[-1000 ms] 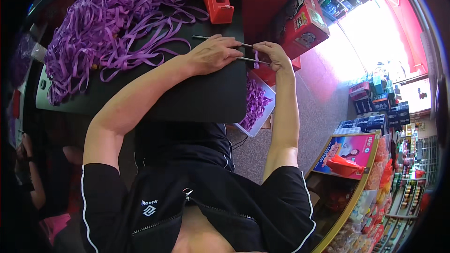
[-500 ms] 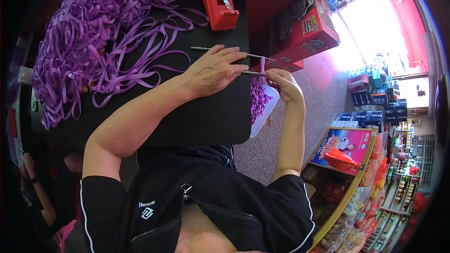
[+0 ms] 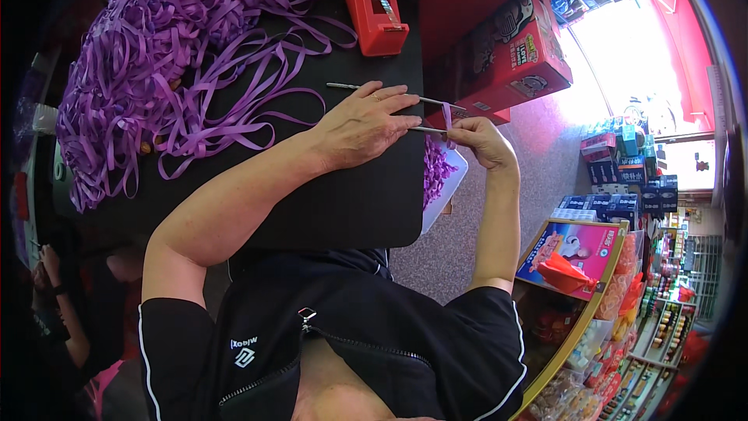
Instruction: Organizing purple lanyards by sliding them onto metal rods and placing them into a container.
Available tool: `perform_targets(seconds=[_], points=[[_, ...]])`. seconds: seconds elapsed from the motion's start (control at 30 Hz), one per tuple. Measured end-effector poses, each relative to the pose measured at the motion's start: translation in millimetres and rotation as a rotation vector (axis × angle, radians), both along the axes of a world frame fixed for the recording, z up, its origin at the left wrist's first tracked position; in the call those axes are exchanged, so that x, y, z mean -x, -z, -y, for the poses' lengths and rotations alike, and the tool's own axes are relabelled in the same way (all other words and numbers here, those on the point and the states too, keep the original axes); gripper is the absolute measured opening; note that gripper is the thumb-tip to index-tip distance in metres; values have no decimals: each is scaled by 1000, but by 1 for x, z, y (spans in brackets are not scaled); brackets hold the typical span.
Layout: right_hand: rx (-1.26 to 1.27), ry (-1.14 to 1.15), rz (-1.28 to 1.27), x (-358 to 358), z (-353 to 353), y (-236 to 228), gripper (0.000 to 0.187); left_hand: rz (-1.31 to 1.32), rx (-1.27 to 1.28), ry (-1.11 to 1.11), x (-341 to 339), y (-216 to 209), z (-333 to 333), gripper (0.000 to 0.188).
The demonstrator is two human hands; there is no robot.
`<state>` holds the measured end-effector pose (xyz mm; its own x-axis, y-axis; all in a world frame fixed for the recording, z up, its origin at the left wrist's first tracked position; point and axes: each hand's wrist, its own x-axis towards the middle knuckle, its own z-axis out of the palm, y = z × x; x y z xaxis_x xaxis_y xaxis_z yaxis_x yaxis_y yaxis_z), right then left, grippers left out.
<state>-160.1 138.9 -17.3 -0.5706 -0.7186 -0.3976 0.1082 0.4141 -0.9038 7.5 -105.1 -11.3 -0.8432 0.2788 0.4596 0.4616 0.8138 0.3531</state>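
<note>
Over the right edge of the black table (image 3: 343, 203), my left hand (image 3: 368, 126) is closed on two thin metal rods (image 3: 428, 100) that point right, slightly apart. One rod's other end sticks out left of the hand. A narrow purple ribbon (image 3: 447, 115) spans both rods near their tips. My right hand (image 3: 485, 144) pinches that ribbon by the lower rod's tip. A large heap of purple ribbon (image 3: 148, 54) covers the table's far left, with loose loops trailing toward my left hand. Below my hands, a white tub (image 3: 444, 206) holds short purple ribbon pieces (image 3: 438, 175).
A red tape dispenser (image 3: 377, 12) stands at the table's far right. Beyond it is a red printed carton (image 3: 518, 54). To the right, a glass-topped counter (image 3: 573, 257) carries packaged goods, with stacked blue boxes (image 3: 615, 206) behind. Another person's arm (image 3: 66, 304) shows at far left.
Both hands, with the rods and ribbon, appear slightly farther right and lower. The table and tape dispenser have shifted the same way in the picture. Both hands keep their hold.
</note>
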Motion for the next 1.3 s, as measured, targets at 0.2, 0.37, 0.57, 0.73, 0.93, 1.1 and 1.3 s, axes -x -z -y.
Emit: perform_targets(seconds=[0.2,0.37,0.57,0.73,0.93,1.1,1.3], points=[[61,207,-247,6,18,-32,31,-5,12,-16,0,-3,-2,26],[110,123,6,7,34,-15,24,-9,20,-14,0,-5,-2,26],[185,268,128,7,21,-3,22,-5,7,-5,1,-5,-2,26],[49,441,-61,-17,17,-20,27,-1,0,-7,0,-2,0,26],[44,120,11,-24,3,6,23,27,-15,-7,0,-4,0,28],[121,173,139,-22,-3,5,19,34,-8,-4,0,-3,-1,28],[35,276,-127,-18,11,-20,29,33,-6,-4,1,-5,-1,28]])
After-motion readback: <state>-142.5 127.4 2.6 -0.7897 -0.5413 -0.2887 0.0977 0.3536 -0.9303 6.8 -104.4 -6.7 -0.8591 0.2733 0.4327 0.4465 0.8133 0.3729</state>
